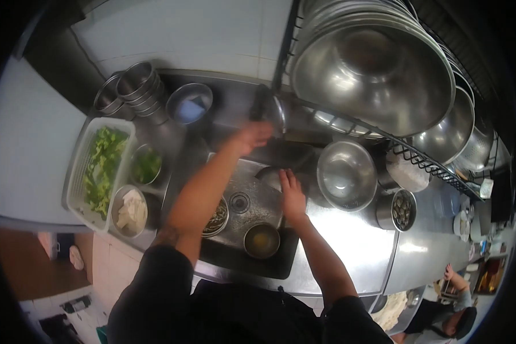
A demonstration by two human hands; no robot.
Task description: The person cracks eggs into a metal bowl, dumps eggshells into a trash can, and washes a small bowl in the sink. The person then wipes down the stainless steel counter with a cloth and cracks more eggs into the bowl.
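Note:
My left hand (pixel 253 137) is stretched across the sink (pixel 281 268), close in front of the tap (pixel 278 114). It is blurred, and I cannot tell whether its fingers touch the tap. At the sink's right side my right hand (pixel 293 198) holds the edge of a metal bowl (pixel 268 176), its fingers long over the rim and the thumb hidden. Below, in the sink, a small metal bowl (pixel 262 241) contains a little yellowish liquid. Partly behind my left forearm is a round container (pixel 217 221) with thin strands in it. The drain (pixel 239 202) shows between my arms.
On the left stand a tub of leafy greens (pixel 104 172), a bowl of pale slices (pixel 130 212) and stacked metal pots (pixel 139 86). A metal bowl (pixel 347 175) and a pot (pixel 403 210) are on the right. Large bowls (pixel 372 74) overhang on a rack. A co-worker (pixel 450 321) is at lower right.

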